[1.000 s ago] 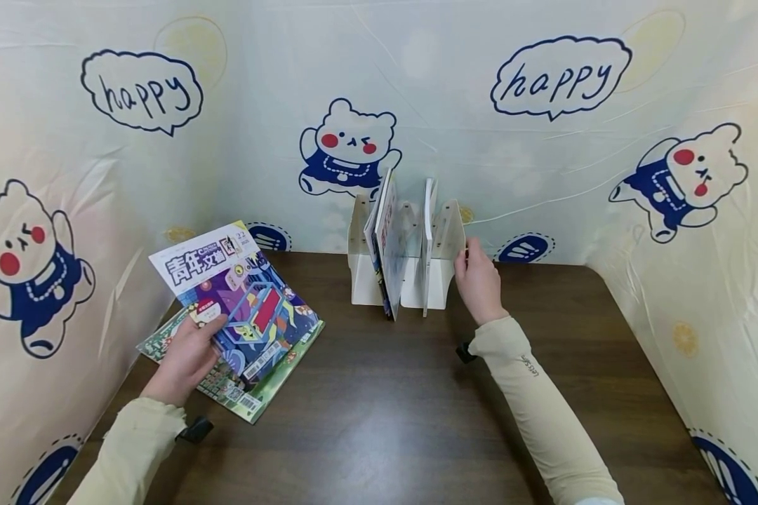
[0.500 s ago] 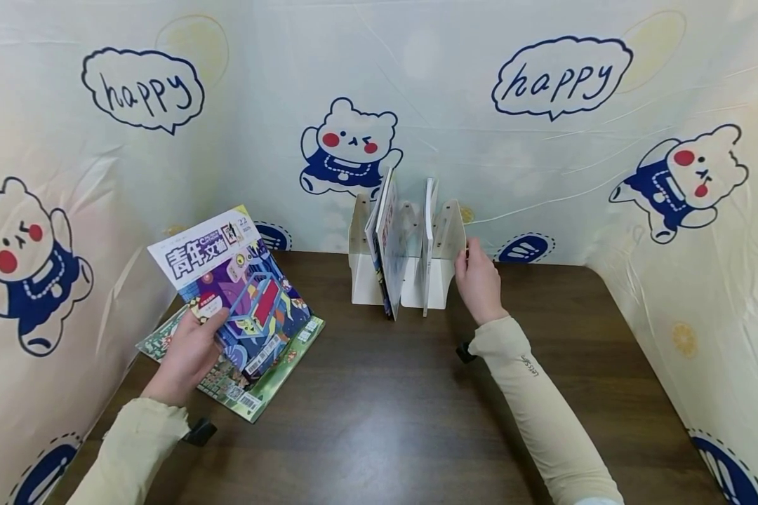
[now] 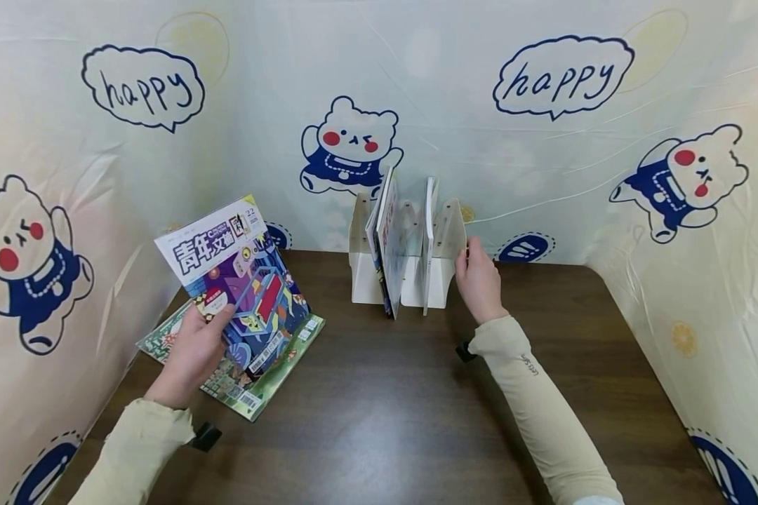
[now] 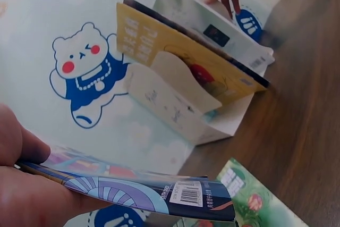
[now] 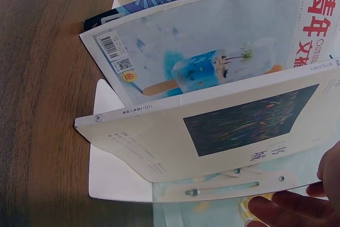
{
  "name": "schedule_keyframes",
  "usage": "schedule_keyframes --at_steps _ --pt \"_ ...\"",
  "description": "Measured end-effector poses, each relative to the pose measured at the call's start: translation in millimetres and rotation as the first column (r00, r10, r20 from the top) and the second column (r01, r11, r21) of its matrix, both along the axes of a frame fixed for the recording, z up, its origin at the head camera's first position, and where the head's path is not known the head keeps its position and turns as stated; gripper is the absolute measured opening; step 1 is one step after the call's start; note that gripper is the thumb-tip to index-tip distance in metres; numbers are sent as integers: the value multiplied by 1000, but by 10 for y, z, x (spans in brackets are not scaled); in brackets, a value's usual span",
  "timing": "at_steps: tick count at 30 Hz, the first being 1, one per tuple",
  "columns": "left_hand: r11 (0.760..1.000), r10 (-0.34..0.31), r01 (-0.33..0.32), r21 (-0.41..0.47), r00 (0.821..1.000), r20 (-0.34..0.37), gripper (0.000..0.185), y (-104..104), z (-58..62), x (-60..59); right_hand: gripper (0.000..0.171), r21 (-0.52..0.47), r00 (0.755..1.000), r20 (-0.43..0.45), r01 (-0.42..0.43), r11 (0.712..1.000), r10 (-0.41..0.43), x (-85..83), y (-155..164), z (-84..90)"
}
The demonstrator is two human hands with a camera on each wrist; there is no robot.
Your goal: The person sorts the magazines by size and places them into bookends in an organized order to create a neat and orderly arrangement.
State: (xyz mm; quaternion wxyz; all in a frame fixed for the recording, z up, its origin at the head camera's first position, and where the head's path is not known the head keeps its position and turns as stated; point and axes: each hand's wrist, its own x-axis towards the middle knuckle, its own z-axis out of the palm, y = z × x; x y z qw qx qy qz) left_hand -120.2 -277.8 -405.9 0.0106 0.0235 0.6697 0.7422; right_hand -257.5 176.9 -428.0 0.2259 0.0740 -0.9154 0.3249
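magazine (image 3: 236, 284): glossy paper | rack (image 3: 445, 270): matt white plastic | table (image 3: 385, 414): dk wood, smooth

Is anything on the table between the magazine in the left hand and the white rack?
Nothing visible. The left hand holds the magazine lifted above a green magazine lying flat; the table from there to the rack is bare. The right hand is at the rack's far side.

Two hands are in view, a left hand (image 3: 192, 354) and a right hand (image 3: 478, 279). One white rack (image 3: 445, 242) stands on one counter (image 3: 385, 407). Magazines: one held (image 3: 240, 280), one lying flat (image 3: 278, 368), and seemingly three upright (image 3: 388, 245) in the rack.
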Motion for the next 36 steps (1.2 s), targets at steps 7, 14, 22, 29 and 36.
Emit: schedule_keyframes --at_steps 7,14,22,29,36 --pt "997 27 -26 -74 999 16 62 84 101 54 19 0 1000 10 -4 1000 4 -5 2 0" --pt "998 16 -18 -60 1000 -24 61 184 160 94 18 0 1000 7 -4 1000 4 -5 2 -9" --pt "997 17 -20 -72 998 -53 61 285 245 161 17 -5 1000 -4 -3 1000 3 -18 7 -26" --pt "992 31 -34 -124 999 -25 63 390 335 245 21 0 1000 -8 -2 1000 2 -23 4 -38" --pt "993 13 -13 -120 1000 -2 63 512 414 335 24 3 1000 -12 -8 1000 8 -18 11 -42"
